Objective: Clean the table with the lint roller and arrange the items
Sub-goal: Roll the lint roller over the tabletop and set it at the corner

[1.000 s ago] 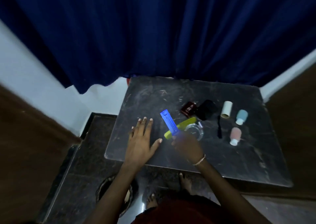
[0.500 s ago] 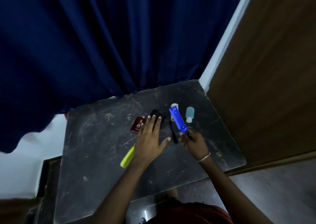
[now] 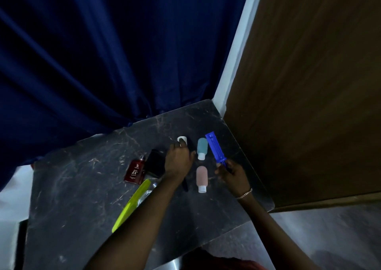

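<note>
My right hand (image 3: 233,172) grips the handle of the blue lint roller (image 3: 214,148), which points up and away over the right side of the dark marble table (image 3: 82,187). My left hand (image 3: 178,160) is curled over a white bottle (image 3: 182,139), and only the bottle's far end shows. A teal bottle (image 3: 202,147) and a pink bottle (image 3: 201,178) lie between my hands. Left of my left hand lie a red perfume bottle (image 3: 135,171), a black pouch (image 3: 154,162) and a yellow-green comb (image 3: 132,204).
A thin black stick (image 3: 185,185) and a clear glass dish (image 3: 148,192) lie partly under my left forearm. A blue curtain (image 3: 103,53) hangs behind the table, and a brown wooden panel (image 3: 309,84) stands against its right edge.
My view swung right. My left hand moved from lying flat beside the comb to curling over the white bottle. My right hand carried the lint roller to the right, past the teal bottle.
</note>
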Demonstrator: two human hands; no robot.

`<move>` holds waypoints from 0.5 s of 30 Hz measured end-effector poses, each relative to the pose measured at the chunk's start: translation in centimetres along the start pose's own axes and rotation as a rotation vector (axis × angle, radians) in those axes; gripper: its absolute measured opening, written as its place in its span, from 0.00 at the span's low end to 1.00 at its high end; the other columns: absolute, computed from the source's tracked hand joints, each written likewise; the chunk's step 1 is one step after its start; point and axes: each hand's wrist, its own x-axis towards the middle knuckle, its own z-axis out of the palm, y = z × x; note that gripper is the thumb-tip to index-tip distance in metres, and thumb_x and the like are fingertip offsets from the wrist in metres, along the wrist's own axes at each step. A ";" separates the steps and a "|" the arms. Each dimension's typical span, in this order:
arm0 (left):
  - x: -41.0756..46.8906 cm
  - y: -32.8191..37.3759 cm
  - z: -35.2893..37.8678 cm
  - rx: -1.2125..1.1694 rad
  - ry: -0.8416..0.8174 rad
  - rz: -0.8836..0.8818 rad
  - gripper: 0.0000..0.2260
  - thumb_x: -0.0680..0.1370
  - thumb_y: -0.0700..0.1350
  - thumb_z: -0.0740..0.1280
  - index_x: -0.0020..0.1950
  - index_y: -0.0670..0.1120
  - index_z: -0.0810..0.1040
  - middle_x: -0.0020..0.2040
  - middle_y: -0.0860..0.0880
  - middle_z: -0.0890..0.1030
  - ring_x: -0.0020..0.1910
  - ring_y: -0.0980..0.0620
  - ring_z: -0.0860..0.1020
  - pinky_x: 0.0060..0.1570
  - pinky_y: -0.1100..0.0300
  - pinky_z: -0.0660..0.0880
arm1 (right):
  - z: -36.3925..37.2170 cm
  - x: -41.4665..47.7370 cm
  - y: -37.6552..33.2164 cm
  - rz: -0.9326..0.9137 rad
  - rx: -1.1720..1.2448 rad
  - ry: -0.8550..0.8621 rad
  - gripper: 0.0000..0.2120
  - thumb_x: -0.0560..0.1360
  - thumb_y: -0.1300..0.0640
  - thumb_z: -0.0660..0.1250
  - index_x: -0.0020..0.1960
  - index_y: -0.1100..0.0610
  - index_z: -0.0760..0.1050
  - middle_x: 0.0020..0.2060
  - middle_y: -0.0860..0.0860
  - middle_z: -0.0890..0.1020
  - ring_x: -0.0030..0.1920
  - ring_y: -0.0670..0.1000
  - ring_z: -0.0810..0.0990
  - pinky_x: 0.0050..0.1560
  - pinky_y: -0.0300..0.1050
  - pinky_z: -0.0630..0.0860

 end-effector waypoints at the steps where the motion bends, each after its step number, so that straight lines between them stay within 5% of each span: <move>1: 0.9 0.4 0.1 0.006 -0.040 -0.036 0.27 0.83 0.58 0.62 0.71 0.37 0.69 0.66 0.39 0.78 0.64 0.41 0.76 0.63 0.50 0.75 | -0.2 0.3 0.2 0.007 -0.008 -0.001 0.05 0.79 0.59 0.67 0.51 0.59 0.81 0.40 0.57 0.85 0.41 0.54 0.83 0.47 0.53 0.78; 6: 4.4 1.5 1.1 -0.045 -0.170 -0.123 0.15 0.83 0.46 0.64 0.66 0.40 0.76 0.64 0.39 0.81 0.65 0.39 0.79 0.60 0.47 0.79 | -0.4 1.5 0.9 0.023 -0.044 -0.023 0.06 0.80 0.58 0.66 0.49 0.49 0.80 0.39 0.53 0.85 0.41 0.52 0.84 0.48 0.54 0.80; 15: 7.0 1.8 3.7 -0.049 -0.200 -0.242 0.14 0.85 0.38 0.59 0.69 0.37 0.73 0.66 0.37 0.79 0.67 0.36 0.77 0.62 0.45 0.78 | -1.1 2.1 1.4 0.038 -0.100 -0.038 0.06 0.81 0.57 0.64 0.55 0.56 0.79 0.40 0.52 0.84 0.39 0.47 0.83 0.42 0.40 0.79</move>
